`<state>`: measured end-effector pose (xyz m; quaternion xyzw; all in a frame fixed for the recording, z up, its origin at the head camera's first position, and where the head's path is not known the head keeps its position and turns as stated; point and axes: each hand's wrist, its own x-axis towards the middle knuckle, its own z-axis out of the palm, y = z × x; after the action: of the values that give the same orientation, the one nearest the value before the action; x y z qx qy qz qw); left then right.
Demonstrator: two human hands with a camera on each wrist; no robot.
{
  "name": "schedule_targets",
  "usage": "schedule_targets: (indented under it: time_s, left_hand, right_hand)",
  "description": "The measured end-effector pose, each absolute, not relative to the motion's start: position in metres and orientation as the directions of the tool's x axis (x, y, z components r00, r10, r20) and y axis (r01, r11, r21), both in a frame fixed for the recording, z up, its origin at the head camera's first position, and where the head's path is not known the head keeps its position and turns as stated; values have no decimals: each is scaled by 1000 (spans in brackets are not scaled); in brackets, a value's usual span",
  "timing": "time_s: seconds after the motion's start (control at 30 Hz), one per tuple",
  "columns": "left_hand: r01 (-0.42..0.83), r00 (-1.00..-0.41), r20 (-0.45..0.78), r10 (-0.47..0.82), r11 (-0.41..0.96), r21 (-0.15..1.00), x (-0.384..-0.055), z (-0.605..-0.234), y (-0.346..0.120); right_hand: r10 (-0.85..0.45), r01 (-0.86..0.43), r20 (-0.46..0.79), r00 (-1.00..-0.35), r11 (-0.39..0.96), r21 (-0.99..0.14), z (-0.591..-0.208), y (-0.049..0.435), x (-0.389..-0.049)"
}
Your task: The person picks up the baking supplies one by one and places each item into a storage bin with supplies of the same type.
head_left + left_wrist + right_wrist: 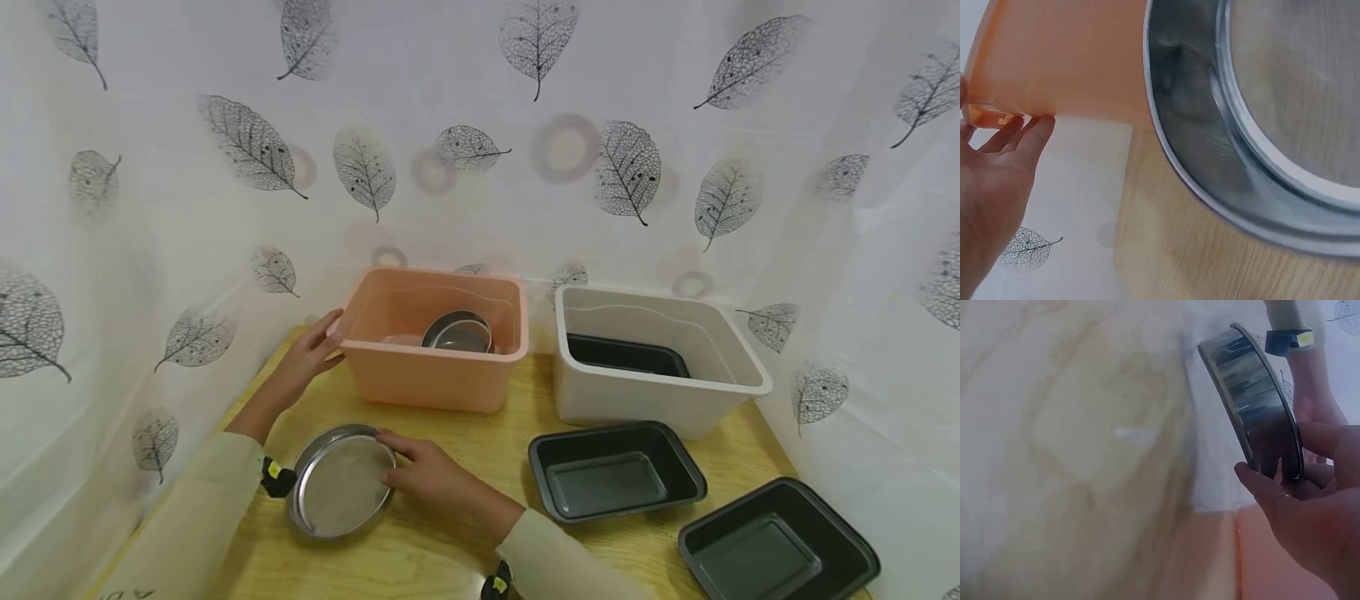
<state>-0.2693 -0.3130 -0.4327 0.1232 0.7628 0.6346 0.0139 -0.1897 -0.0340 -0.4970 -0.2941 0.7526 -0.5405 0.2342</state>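
In the head view my right hand (pixel 435 479) pinches the right rim of a round silver cake pan (pixel 345 487), its open side facing up toward me. The right wrist view shows the thumb on one edge of the cake pan (pixel 1250 400) and the fingers on the other. My left hand (pixel 300 362) grips the left rim of a peach plastic bin (pixel 427 379). In the left wrist view, the fingers of the left hand (pixel 1000 181) lie under that rim. Inside the peach bin stand round metal pans (pixel 461 321), leaning and overlapping.
Right of the peach bin stands a white plastic bin (pixel 637 400) with a black loaf pan (pixel 626 354) inside. Two more black pans, a nearer-middle one (pixel 615 479) and one at the right edge (pixel 772 550), sit on the wooden table (pixel 360 567). Leaf-print curtains (pixel 465 217) surround it.
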Motion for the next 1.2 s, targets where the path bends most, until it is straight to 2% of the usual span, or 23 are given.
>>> schedule_targets:
  time_s: [0.17,0.4,0.7,1.2]
  left_hand:
    - [175,-969,140,202,164,971,-270,-432,-313]
    - [174,-969,142,202,155,972,-271,-432,-311]
    - [165,-973,127,195,196,967,-272,-431,-313]
    - [150,-982,122,144,203,968,-272,-430,-312]
  right_hand:
    - [-684,-236,0,-729,251,-939,-487,-21,-195]
    - [-630,-183,-29,-776,269,-946,-477,0,-200]
    - [-647,-279,57,-760,245,-928,-449,29,-210]
    - [-645,-334,124,-754,213,-918,-400,52,-225]
